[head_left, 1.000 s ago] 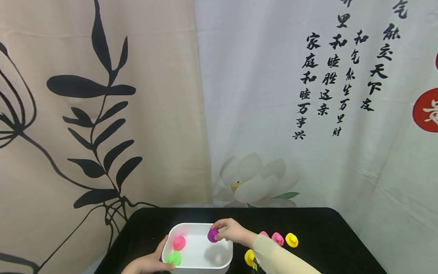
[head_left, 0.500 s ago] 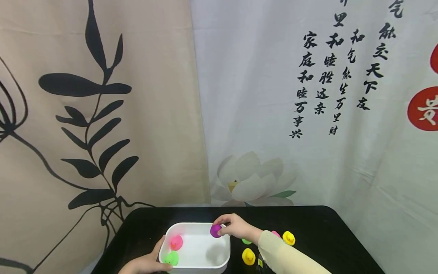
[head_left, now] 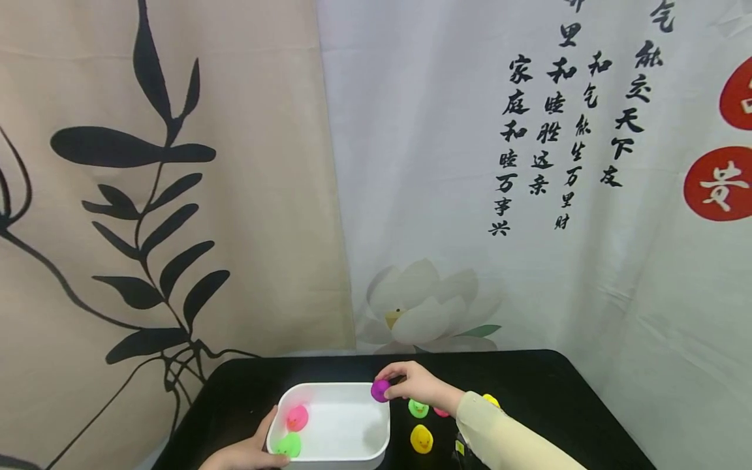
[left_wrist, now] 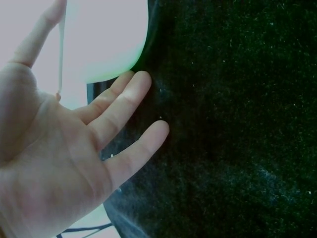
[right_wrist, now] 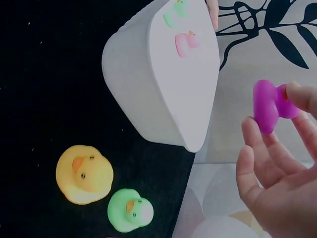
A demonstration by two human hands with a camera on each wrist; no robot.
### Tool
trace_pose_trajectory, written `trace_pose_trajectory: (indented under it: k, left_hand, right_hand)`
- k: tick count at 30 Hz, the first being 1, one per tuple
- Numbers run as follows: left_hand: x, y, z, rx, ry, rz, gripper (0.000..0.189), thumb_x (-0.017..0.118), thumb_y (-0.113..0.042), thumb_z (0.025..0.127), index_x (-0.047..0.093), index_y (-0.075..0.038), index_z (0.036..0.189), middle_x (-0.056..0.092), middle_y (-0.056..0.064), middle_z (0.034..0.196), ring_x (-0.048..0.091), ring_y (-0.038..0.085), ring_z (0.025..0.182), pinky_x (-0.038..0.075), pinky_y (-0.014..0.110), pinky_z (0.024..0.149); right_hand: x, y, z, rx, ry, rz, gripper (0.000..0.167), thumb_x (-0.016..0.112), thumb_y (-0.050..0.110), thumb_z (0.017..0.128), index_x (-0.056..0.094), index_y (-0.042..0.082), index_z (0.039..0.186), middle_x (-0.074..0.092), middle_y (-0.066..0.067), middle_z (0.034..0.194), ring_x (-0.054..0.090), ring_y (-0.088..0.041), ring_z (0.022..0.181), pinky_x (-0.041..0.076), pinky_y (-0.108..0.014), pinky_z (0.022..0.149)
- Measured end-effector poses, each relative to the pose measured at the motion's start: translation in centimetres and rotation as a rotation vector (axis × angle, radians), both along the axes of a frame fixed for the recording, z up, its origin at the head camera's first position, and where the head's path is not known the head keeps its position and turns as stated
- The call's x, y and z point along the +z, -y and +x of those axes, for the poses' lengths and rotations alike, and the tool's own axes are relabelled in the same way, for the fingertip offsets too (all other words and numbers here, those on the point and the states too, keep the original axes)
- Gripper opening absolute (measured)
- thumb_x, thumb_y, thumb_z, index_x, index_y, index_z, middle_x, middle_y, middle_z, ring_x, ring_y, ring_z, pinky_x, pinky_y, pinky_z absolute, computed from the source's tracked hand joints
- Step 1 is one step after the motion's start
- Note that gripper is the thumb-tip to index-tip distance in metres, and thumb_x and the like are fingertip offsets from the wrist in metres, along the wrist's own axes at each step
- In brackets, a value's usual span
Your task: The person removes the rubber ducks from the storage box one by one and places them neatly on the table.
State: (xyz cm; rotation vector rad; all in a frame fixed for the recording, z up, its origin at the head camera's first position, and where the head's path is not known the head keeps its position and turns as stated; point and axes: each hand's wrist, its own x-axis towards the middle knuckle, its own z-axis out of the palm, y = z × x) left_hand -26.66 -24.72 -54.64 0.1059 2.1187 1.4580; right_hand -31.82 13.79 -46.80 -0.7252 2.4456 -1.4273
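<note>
Between thumb and fingers, my right hand (head_left: 420, 385) pinches a purple rubber duck (head_left: 380, 390) over the far right corner of a white tub (head_left: 329, 457). The right wrist view shows the purple duck (right_wrist: 267, 106) held up in the fingertips, apart from the tub. At the tub's near left corner rests my left hand (head_left: 249, 452), its thumb on the front and a finger along the left side. Straight, spread fingers (left_wrist: 121, 111) show in the left wrist view. Inside the tub, a pink duck (head_left: 297, 418) and a green duck (head_left: 289, 445) sit at the left.
Right of the tub, a yellow duck (head_left: 421, 438) and another green duck (head_left: 418, 408) sit on the black table (head_left: 564, 405). The right forearm partly hides a pink duck (head_left: 440, 412) and a second yellow duck (head_left: 491, 399). A printed curtain (head_left: 411, 163) hangs behind.
My right hand has carried the purple duck rightward and slightly back, from over the tub's interior to its far right corner. The view has turned slightly right. My left hand stays at the tub.
</note>
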Motion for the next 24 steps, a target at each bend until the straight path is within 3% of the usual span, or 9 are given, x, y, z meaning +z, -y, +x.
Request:
trace_pose_trajectory:
  k: [3, 12, 20, 24]
  left_hand:
    - [0.1, 0.0, 0.2, 0.011, 0.023, 0.014, 0.103, 0.068, -0.025, 0.089, -0.016, -0.006, 0.146, 0.007, 0.038, 0.136, 0.041, 0.045, 0.11, 0.049, 0.048, 0.094]
    - [0.1, -0.1, 0.2, 0.013, 0.052, 0.055, 0.106, 0.069, -0.027, 0.088, -0.018, -0.007, 0.145, 0.009, 0.038, 0.134, 0.044, 0.043, 0.107, 0.053, 0.043, 0.089]
    - [-0.3, -0.1, 0.2, 0.04, 0.052, 0.049, 0.11, 0.072, -0.029, 0.086, -0.018, -0.01, 0.146, 0.017, 0.038, 0.132, 0.052, 0.037, 0.101, 0.055, 0.043, 0.085]
    - [-0.2, -0.1, 0.3, 0.044, 0.055, 0.056, 0.11, 0.072, -0.029, 0.086, -0.018, -0.01, 0.146, 0.018, 0.037, 0.131, 0.053, 0.037, 0.1, 0.055, 0.043, 0.085]
  right_hand:
    - [0.2, -0.7, 0.1, -0.002, -0.015, -0.002, 0.025, 0.072, 0.016, 0.082, 0.072, 0.015, 0.107, 0.067, 0.001, 0.102, 0.062, -0.015, 0.082, 0.052, -0.034, 0.067]
    - [0.6, -2.8, 0.4, -0.016, -0.041, -0.014, 0.025, 0.072, 0.014, 0.083, 0.07, 0.012, 0.108, 0.067, -0.003, 0.105, 0.063, -0.019, 0.089, 0.054, -0.029, 0.076]
    - [0.9, -4.2, 1.1, -0.053, -0.045, 0.009, 0.026, 0.072, 0.017, 0.084, 0.07, 0.013, 0.11, 0.066, -0.004, 0.108, 0.062, -0.017, 0.084, 0.054, -0.033, 0.069]
    - [0.9, -5.0, 1.3, -0.06, -0.034, -0.006, 0.027, 0.072, 0.016, 0.084, 0.069, 0.012, 0.111, 0.065, -0.005, 0.109, 0.062, -0.018, 0.086, 0.055, -0.034, 0.072]
